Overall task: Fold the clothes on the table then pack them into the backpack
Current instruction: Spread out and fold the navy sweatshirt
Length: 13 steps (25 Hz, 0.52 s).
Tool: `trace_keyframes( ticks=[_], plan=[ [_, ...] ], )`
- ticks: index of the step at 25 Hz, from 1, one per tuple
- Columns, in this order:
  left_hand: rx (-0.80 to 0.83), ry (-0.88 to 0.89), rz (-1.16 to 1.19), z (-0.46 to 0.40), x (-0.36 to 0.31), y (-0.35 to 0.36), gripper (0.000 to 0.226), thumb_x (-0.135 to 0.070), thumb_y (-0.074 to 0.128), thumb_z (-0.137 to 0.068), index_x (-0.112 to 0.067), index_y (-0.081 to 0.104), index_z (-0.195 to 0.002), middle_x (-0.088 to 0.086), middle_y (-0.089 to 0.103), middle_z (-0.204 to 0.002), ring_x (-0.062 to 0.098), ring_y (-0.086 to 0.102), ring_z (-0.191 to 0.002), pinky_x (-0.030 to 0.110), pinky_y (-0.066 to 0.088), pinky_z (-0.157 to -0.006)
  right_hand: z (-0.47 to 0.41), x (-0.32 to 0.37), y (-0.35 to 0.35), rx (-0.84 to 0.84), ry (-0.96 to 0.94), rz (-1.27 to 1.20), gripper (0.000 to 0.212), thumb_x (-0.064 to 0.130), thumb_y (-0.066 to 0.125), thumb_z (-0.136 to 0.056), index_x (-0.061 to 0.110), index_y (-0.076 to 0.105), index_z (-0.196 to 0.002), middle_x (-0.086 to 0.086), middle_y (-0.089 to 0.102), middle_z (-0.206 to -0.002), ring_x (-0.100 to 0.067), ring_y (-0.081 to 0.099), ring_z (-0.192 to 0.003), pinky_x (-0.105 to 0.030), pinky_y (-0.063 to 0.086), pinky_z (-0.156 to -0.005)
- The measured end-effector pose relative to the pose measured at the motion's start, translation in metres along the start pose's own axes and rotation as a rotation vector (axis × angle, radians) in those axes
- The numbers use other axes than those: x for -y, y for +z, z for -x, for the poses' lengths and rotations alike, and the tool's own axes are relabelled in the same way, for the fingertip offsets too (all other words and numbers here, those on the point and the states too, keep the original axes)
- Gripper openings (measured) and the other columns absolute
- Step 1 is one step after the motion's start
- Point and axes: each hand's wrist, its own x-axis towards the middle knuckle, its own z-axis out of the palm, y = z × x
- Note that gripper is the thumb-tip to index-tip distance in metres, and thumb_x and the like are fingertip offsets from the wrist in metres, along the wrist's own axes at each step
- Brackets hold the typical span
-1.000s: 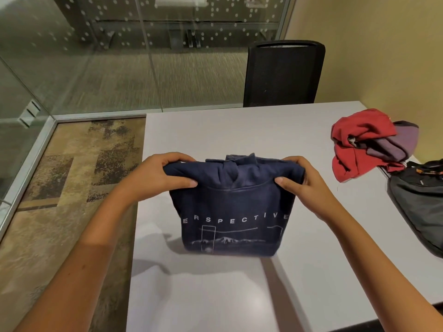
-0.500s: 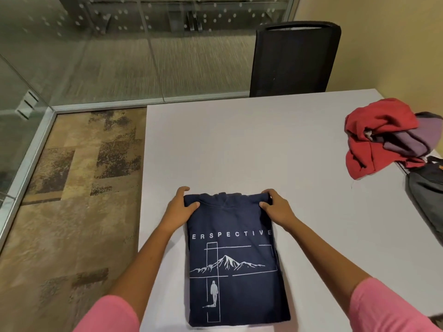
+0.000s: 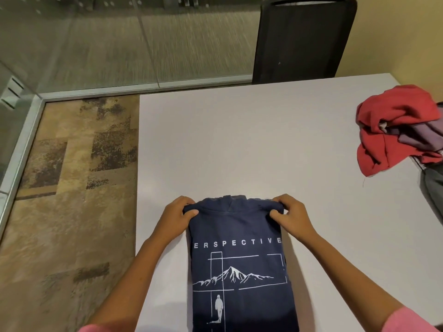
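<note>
Both hands pinch the hoodie's (image 3: 239, 259) far corners, left hand (image 3: 176, 216) and right hand (image 3: 293, 215); a second ago they held it up, and now it lies flat on the counter (image 3: 239, 140), print up. One more fold seems due, with the red heap (image 3: 395, 125) and backpack (image 3: 434, 188) waiting at right.

single head-worn view, looking forward and steeply down, close over the near edge of the table (image 3: 275, 140), far chair (image 3: 304, 37) at top of frame
</note>
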Motion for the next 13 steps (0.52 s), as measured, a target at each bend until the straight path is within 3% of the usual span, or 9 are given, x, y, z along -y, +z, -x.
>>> trace_keyframes(
  ticks=[4,6,9,13],
  plan=[
    [0.322,-0.183,0.541,-0.008,-0.017,-0.009,0.019,-0.028,0.060,-0.092,-0.009,0.063,-0.094,0.000,0.064,-0.085,0.007,0.058,-0.076,0.021,0.046,-0.071,-0.004,0.005,-0.003,-0.076,0.236,-0.386,0.007,0.014,0.045,-0.064,0.008,0.048,-0.063,0.003,0.048,-0.060,-0.011,0.039,-0.058,-0.025,0.031,-0.055],
    [0.413,-0.291,0.562,-0.016,-0.023,-0.005,0.016,-0.023,0.053,-0.098,-0.011,0.060,-0.090,-0.002,0.060,-0.083,0.010,0.054,-0.076,0.022,0.044,-0.069,-0.012,0.006,-0.001,-0.092,0.364,-0.456,0.002,0.014,0.042,-0.060,0.012,0.043,-0.060,0.003,0.044,-0.060,-0.013,0.035,-0.059,-0.026,0.026,-0.054],
    [0.184,-0.296,0.151,-0.031,-0.017,0.013,0.015,-0.022,0.045,-0.099,-0.015,0.058,-0.096,-0.002,0.059,-0.096,0.015,0.053,-0.089,0.022,0.040,-0.069,-0.021,-0.002,0.006,-0.014,0.436,-0.285,0.005,0.013,0.051,-0.077,0.014,0.056,-0.076,0.004,0.057,-0.075,-0.015,0.048,-0.069,-0.026,0.037,-0.060],
    [-0.082,-0.312,-0.042,-0.027,-0.013,0.037,0.026,-0.024,0.040,-0.102,-0.013,0.047,-0.124,0.009,0.059,-0.120,0.023,0.054,-0.096,0.030,0.040,-0.077,-0.022,-0.015,0.020,-0.033,0.258,0.053,0.027,0.008,0.055,-0.083,0.014,0.062,-0.109,-0.002,0.065,-0.104,-0.020,0.058,-0.093,-0.031,0.047,-0.082]
  ],
)
